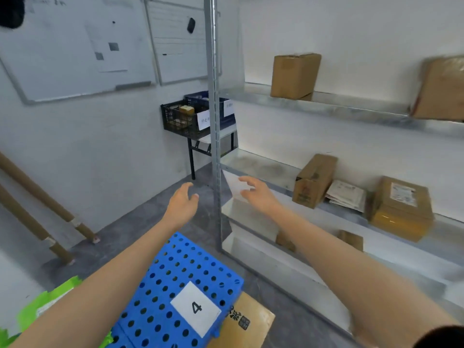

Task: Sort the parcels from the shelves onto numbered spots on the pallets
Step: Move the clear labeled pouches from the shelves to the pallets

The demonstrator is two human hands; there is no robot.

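A blue perforated pallet lies at the bottom centre, with a white label reading 4. A green parcel sits on its left part, under my left forearm. Brown boxes stand on the metal shelves at right: one on the upper shelf, a tilted one on the middle shelf, a white envelope and a flat box beside it. My left hand reaches forward, fingers relaxed and empty. My right hand hovers with spread fingers at a white label on the middle shelf's edge.
The shelf's upright metal post stands between my hands. Behind it, a black crate and a blue crate rest on a small table. Cardboard tubes lean on the left wall. A flat cardboard piece lies by the pallet.
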